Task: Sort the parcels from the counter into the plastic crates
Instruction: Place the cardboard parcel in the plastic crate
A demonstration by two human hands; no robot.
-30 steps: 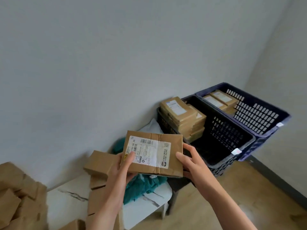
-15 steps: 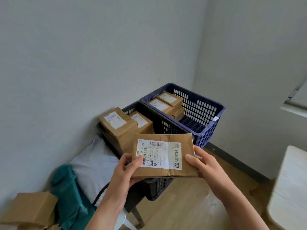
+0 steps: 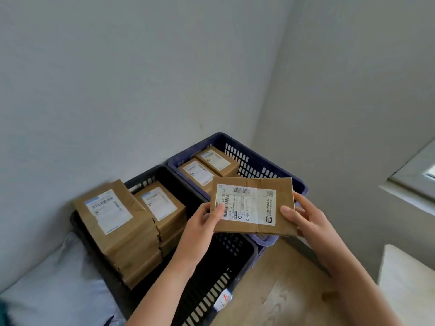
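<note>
Parcel (image 3: 253,205): flat, label up, held above blue crate's (image 3: 249,161) near rim.
L hand (image 3: 202,222): thumb on label, fingers curled under; pinches parcel.
R hand (image 3: 303,217): thumb on top, fingers under; grips opposite end.
Blue crate: two parcels (image 3: 204,170) at its far-left side; black crate (image 3: 226,274) touches its left.
Tip: prob. lower flat into blue crate's free right part, clear rim, then let go.
</note>
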